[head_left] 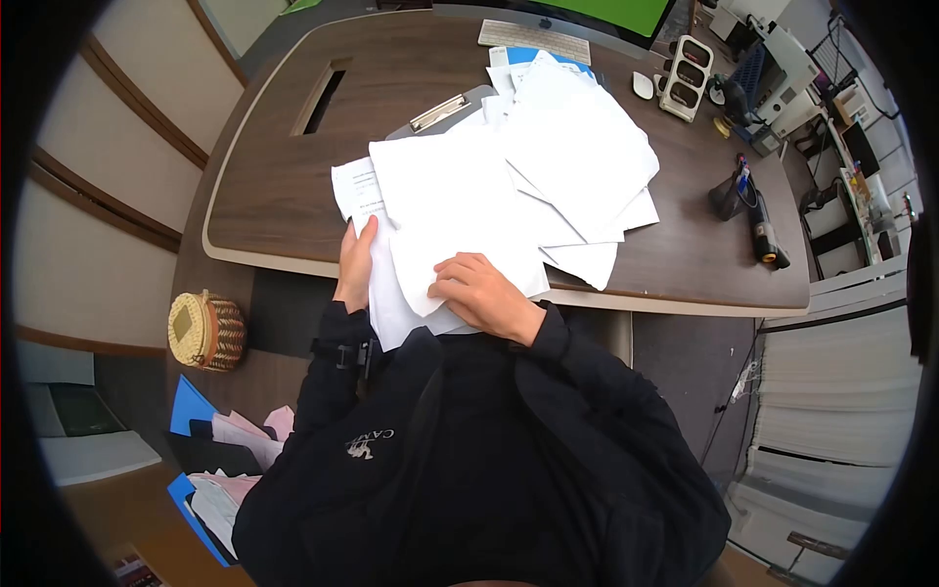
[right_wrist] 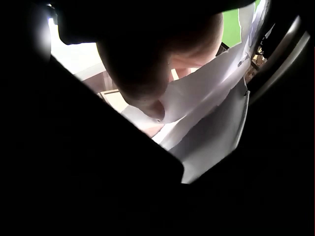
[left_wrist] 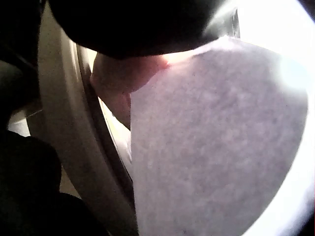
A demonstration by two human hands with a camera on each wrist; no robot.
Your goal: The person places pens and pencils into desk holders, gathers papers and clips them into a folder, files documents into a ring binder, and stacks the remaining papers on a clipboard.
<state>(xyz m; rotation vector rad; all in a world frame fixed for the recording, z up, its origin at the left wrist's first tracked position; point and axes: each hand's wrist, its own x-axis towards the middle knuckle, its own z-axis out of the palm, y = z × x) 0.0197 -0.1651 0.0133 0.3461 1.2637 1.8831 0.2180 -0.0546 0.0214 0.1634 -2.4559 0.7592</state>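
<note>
In the head view my left hand [head_left: 356, 266] grips the left edge of some sheets, thumb on top, where a printed sheet [head_left: 360, 188] shows beneath a blank one. My right hand [head_left: 486, 297] has curled fingers at the near edge of the white top sheet [head_left: 445, 201]. The right wrist view shows that hand's fingers [right_wrist: 147, 93] pinching a paper edge [right_wrist: 192, 96]. A large sheet [left_wrist: 211, 137] fills much of the left wrist view and covers part of the left hand [left_wrist: 115, 81]. More loose white sheets [head_left: 577, 137] lie fanned out to the right.
A grey clipboard [head_left: 403, 130] lies under the papers on the brown desk [head_left: 269, 186]. Toward the back are a keyboard [head_left: 534, 41], mouse [head_left: 643, 86] and monitor [head_left: 606, 22]. A pen cup [head_left: 726, 199] stands at right. Left of the desk's front edge sits a woven basket [head_left: 223, 333].
</note>
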